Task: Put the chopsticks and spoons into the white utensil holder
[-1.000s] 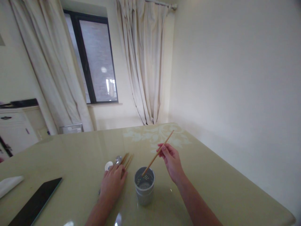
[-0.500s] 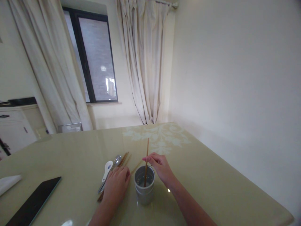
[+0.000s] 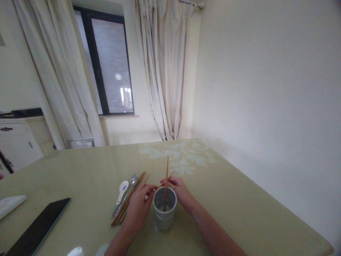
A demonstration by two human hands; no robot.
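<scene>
Left hand (image 3: pixel 139 203) has moved beside one cup (image 3: pixel 165 218) holding one upright chopstick (image 3: pixel 167 170).

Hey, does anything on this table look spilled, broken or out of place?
Nothing stands out. The grey cup stands upright, one chopstick standing in it, and the white spoon lies near the loose chopsticks on the table. No spill or damage shows.

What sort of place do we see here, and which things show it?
It is probably a dining area in a home: long cream fabric curtains hang by the wall, and slim brown wooden chopsticks lie on a broad, glossy, pale greenish table.
</scene>
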